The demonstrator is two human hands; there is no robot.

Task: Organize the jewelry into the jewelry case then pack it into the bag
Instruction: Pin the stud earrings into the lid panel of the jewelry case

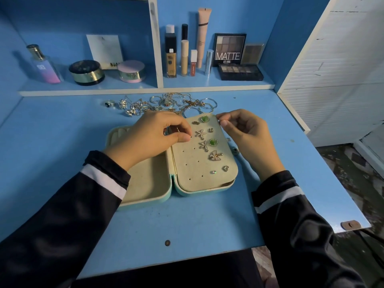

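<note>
1. The left hand (153, 134) is over the open jewelry case (145, 183) on the table (62, 132). Its fingers pinch what looks like a small earring (178, 129) at the left edge of the earring panel (199, 169).
2. Several studs (213, 142) are pinned on that panel, and many holes are free.
3. The right hand (247, 132) pinches the panel's far right corner.
4. By my judgement the task is early: the loose jewelry heap (166, 102) behind the case is unsorted, and no bag is in view.

Teal jewelry case (148, 183) lies open mid-frame, earrings (213, 142) pinned to its cream panel (197, 173); loose jewelry (166, 102) heaped just above.
</note>
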